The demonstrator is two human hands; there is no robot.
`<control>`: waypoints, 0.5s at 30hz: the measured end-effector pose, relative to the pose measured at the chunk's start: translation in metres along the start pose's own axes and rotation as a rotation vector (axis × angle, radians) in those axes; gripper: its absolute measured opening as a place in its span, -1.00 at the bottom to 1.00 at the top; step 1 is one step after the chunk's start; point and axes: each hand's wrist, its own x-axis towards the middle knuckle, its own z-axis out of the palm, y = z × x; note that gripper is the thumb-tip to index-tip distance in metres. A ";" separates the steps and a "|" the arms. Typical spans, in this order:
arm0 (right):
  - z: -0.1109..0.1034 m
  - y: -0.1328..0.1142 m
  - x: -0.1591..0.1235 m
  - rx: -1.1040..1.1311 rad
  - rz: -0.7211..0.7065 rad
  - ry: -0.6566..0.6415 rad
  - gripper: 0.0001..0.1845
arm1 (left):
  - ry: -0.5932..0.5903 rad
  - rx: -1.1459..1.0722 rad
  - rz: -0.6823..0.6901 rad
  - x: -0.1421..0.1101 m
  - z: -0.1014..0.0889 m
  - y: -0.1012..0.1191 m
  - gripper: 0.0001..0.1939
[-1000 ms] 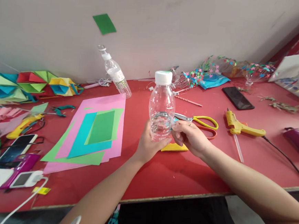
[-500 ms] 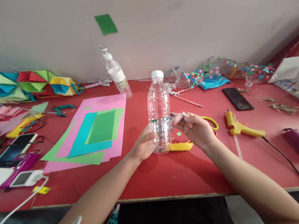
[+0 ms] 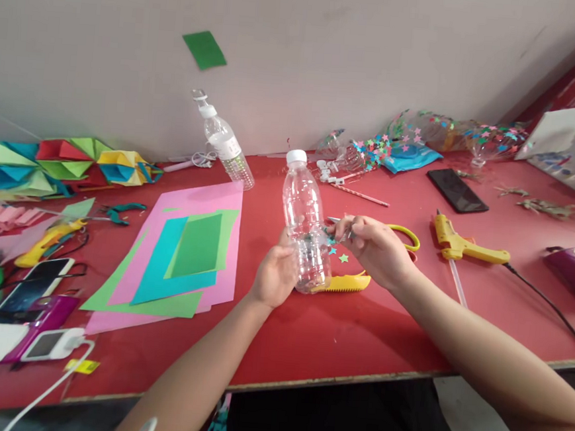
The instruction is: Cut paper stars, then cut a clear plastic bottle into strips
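**Clear bottle (image 3: 303,193) held between the two hands, its white cap (image 3: 297,157) on**

The bottle is taken here as the centre of the clock, with twelve o'clock toward the wall. It is tilted slightly, its cap leaning toward eleven, above the red table (image 3: 277,347); whether its base touches the table cannot be told. Its lower half is gripped by the left hand (image 3: 275,274), with the fingers wrapped at its left side. Dark marks are seen low on the bottle; whether they are inside or on the wall cannot be told.

The right hand (image 3: 381,253) is placed at three o'clock, just beside the bottle. Its thumb and forefinger are brought narrowly together; whether some tiny thing is pinched there cannot be told.

At four o'clock, a pale green star (image 3: 344,258) and a blue star (image 3: 333,251) are seen, and below them a yellow toothed piece (image 3: 352,284).

Toward ten or eleven o'clock, a second bottle (image 3: 229,150) is seen tilted, white-capped and white-labelled; its content cannot be told. Near two o'clock, a blue packet (image 3: 407,160) is laid beside clear plastic covered with coloured stars (image 3: 372,151). At three o'clock, well apart, a yellow glue gun (image 3: 469,248) is laid.
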 end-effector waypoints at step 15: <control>-0.002 0.007 0.001 -0.320 -0.010 0.145 -0.75 | -0.125 0.023 -0.058 -0.002 -0.010 0.011 -0.35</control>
